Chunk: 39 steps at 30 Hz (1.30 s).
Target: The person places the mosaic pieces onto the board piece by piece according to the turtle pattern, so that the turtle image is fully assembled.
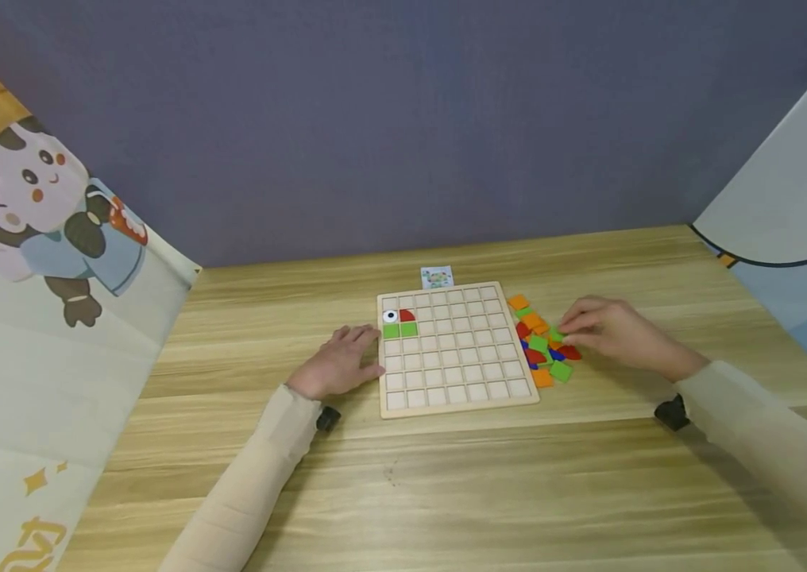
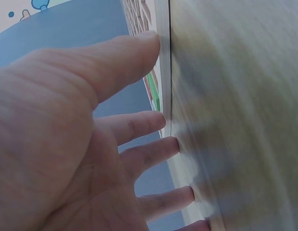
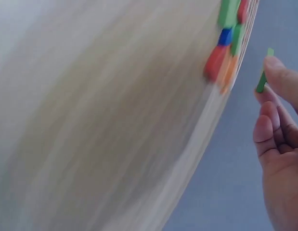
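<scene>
Left grip [image 2: 93, 144] against board edge [image 2: 164, 72] (fingers [image 2: 151, 155] spread).

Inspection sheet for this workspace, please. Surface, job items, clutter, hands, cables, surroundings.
Surface: wood-grain table, small dark marks near the front.
Board: gridded, flat; holds an eye piece, a red piece and two green squares, upper left.
Card: behind the board, print too small to read.
Loose pieces: orange, green, red, blue; piled by the board's right edge.
Clutter: nothing seen.
Left hand: at the board's left edge, fingers spread.
Right hand: pinches a green piece.
Cables: nothing seen.
Surroundings: dark rear wall; cartoon panels either side.
</scene>
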Each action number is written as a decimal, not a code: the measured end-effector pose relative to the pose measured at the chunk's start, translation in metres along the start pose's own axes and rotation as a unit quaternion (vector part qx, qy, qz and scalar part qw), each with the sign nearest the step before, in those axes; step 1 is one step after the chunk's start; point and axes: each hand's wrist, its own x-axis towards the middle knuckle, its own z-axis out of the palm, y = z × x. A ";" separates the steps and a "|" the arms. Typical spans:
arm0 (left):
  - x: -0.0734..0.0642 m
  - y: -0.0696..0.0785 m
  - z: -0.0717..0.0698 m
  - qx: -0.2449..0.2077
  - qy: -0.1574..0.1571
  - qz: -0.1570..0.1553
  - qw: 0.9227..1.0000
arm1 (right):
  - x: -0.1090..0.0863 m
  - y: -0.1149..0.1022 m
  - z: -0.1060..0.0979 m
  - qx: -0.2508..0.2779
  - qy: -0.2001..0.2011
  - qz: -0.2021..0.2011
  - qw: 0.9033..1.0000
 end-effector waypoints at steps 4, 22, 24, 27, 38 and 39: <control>0.000 0.000 0.000 -0.003 0.001 0.000 1.000 | 0.014 -0.013 0.010 0.035 -0.022 -0.010 0.999; 0.001 -0.001 0.000 -0.001 -0.001 -0.001 1.000 | 0.107 -0.073 0.069 0.115 -0.142 -0.029 0.983; 0.001 0.000 0.000 -0.005 -0.002 -0.002 1.000 | 0.116 -0.078 0.074 0.110 -0.152 -0.032 0.982; 0.003 -0.001 0.002 -0.005 0.000 -0.006 1.000 | 0.130 -0.081 0.082 0.111 -0.164 -0.050 0.979; 0.009 -0.001 0.000 0.010 -0.005 -0.008 1.000 | 0.155 -0.086 0.105 0.079 -0.178 -0.050 0.980; 0.009 -0.001 -0.001 0.011 -0.006 -0.009 1.000 | 0.156 -0.086 0.106 0.074 -0.177 -0.044 0.980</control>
